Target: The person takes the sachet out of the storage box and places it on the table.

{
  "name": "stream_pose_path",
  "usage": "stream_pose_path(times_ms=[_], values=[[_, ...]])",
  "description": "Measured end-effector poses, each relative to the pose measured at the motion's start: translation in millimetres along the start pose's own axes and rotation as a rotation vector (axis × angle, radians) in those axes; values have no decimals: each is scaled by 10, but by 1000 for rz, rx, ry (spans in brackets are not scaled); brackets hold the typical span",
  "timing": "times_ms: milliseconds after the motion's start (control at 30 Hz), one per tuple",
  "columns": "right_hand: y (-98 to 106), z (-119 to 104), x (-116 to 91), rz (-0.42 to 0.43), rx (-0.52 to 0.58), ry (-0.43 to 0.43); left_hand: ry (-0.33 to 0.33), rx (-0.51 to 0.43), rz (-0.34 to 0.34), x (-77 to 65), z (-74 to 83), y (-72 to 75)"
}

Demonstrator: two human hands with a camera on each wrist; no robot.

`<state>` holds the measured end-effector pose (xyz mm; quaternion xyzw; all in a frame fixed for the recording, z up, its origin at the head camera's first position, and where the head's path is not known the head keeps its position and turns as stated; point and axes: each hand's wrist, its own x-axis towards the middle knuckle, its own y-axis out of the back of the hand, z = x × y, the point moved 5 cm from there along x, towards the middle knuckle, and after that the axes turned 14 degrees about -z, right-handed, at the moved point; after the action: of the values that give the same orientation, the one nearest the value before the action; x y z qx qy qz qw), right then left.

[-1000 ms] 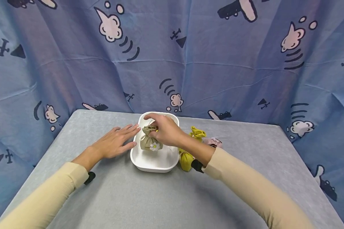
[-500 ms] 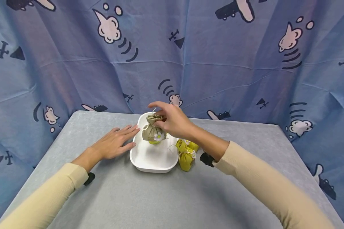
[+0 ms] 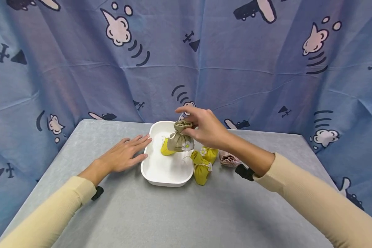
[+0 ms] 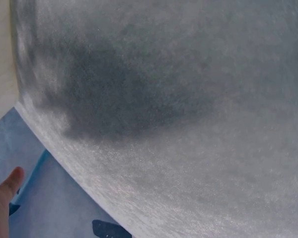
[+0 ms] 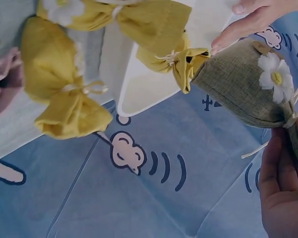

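My right hand [image 3: 206, 127] pinches the gathered neck of an olive-green drawstring pouch [image 3: 179, 142], held up over the right side of a white tray [image 3: 167, 175]. In the right wrist view this pouch [image 5: 243, 84] shows a white flower with a yellow centre. Inside the tray lies a yellow pouch [image 3: 165, 148], partly covered by the green one in the head view. My left hand [image 3: 124, 154] has its fingers stretched out, with the fingertips at the tray's left rim. Only a bit of that hand [image 4: 0, 198] enters the left wrist view.
Two yellow pouches [image 3: 201, 172] with white flowers stand just right of the tray. Beyond them lies a pink pouch [image 3: 228, 159], near my right wrist. A grey cloth covers the table [image 3: 148, 217]. A blue printed curtain [image 3: 251, 86] hangs behind it.
My right hand has lifted the green pouch from the tray and carried it to the right, uncovering the yellow pouch in the tray. The left hand has stayed in place.
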<state>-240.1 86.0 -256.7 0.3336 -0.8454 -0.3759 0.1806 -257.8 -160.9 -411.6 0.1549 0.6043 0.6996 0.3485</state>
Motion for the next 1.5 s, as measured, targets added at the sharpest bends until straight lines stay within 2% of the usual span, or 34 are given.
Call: stream_pose_path(times_ms=[233, 600, 833, 1067, 1500], values=[[68, 69, -256, -6, -8, 32, 9, -6, -14, 3, 8, -2], [133, 255, -647, -26, -35, 24, 8, -5, -16, -6, 21, 14], [138, 379, -882, -63, -19, -33, 1, 2, -8, -8, 18, 15], [98, 524, -1051, -93, -26, -87, -4, 7, -6, 2, 11, 6], [-30, 800, -1255, -117, -40, -58, 14, 4, -25, 14, 18, -4]])
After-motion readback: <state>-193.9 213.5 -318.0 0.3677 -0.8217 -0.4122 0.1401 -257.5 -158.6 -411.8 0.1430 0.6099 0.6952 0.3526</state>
